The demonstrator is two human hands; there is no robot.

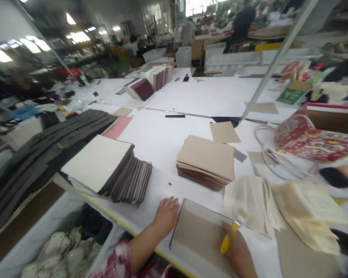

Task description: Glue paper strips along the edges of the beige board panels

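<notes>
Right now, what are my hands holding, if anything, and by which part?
Your right hand grips a yellow-handled tool around the middle of its handle; your left hand appears to hold nothing.

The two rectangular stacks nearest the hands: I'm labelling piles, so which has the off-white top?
The left-hand stack, beside the dark strips; its top is off-white above dark edges, whereas the right-hand stack has a tan top.
</notes>
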